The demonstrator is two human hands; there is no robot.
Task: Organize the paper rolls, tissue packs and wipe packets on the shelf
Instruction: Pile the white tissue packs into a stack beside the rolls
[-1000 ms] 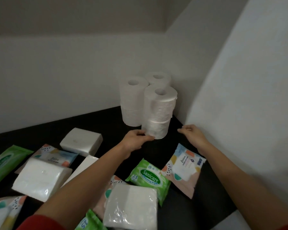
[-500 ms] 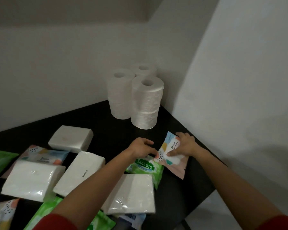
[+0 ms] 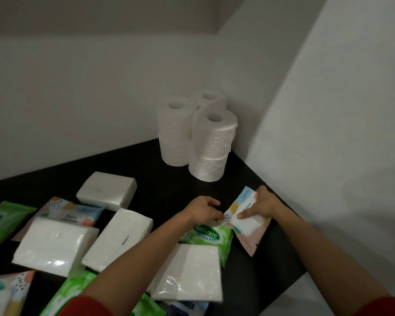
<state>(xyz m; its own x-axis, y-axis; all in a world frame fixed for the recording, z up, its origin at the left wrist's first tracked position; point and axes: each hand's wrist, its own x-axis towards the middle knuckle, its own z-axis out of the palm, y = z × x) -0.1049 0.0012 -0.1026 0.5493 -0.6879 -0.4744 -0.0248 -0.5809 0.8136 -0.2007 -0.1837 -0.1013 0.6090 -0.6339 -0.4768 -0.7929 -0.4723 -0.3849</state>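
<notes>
Head view showed both hands on one pastel wipe packet [image 3: 249, 228], held tilted near the right edge of the black shelf [image 3: 169, 179]. The right hand [image 3: 263, 205] gripped it from above: fingers curled over the upper edge, the index fingertip pressed onto the white label. The left hand [image 3: 203, 209] had its fingers curled, their tips pinching the packet's left corner. Directly under those left fingertips lay a green Sanicare packet [image 3: 209, 236], its right end tucked beneath the pastel one. A tissue pack [image 3: 187, 272] lay nearer the person than the fingers, below the left wrist, and three more tissue packs [image 3: 118, 238] lay to the left of the left hand. The paper rolls [image 3: 211, 142] stood upright in stacks in the corner, beyond the fingertips and well apart from them
</notes>
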